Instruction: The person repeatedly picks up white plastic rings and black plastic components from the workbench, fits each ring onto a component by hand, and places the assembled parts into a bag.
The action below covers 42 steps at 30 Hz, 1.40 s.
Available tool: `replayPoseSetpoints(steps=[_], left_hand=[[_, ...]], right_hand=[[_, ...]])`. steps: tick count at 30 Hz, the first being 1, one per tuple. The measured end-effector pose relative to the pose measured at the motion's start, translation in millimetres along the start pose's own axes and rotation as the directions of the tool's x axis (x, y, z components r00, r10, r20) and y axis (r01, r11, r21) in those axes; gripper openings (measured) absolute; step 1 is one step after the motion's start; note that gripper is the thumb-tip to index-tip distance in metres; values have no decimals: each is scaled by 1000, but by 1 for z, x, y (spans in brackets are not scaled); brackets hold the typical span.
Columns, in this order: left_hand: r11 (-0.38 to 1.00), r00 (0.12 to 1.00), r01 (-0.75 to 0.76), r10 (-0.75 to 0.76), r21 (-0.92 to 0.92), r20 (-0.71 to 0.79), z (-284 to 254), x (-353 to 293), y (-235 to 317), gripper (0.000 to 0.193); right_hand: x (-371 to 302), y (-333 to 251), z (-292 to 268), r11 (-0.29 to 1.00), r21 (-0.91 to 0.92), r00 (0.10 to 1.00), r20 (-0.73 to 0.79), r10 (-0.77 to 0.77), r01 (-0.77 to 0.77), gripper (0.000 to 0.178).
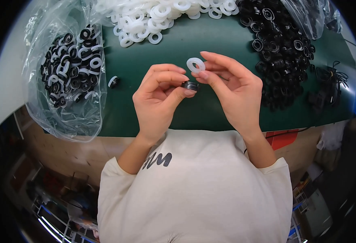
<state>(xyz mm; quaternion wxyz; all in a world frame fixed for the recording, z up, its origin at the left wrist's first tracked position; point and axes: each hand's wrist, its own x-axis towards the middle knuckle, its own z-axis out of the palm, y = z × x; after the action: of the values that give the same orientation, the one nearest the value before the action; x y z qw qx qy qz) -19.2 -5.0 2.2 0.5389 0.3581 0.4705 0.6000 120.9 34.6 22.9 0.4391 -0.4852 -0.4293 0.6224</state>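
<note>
Between the thumb and fingers of my left hand (158, 87) is a small black ring-shaped part (190, 85), held edge-on. My right hand (235, 87) pinches a translucent white ring (195, 65) by its lower right edge, its hole facing up toward me. The white ring is just above the black part, and a small gap shows between them. Both hands are over the green table, close together in front of my chest.
A heap of white rings (145, 24) lies at the back middle. Black ring parts (281, 52) are piled at the right, beside a coiled black cable (331, 79). At left, a clear plastic bag (82, 125) holds many black-and-white pieces; one such piece (113, 82) lies outside it on the green table (121, 117).
</note>
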Motion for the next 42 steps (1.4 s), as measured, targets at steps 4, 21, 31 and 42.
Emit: replayPoseSetpoints(steps=[4,21,31,42], left_hand=[[995,1000,-16,16,95,1,10,-1,2,16],[980,991,132,-131,-151,15,12,-2,4,17],[981,993,108,-113,-162,-21,13,-4,7,18],[976,984,-154,165,151,-66,15,-8,-3,15]], right_hand=[[-13,1,-14,959,-222,983,88,-159,175,21],[-21,1,-12,962,-132,970,76,-231,240,20],[-19,1,-6,947,-152,957,106,-270,283,19],[-20,15,13,923,-161,936,20,-351,349,21]])
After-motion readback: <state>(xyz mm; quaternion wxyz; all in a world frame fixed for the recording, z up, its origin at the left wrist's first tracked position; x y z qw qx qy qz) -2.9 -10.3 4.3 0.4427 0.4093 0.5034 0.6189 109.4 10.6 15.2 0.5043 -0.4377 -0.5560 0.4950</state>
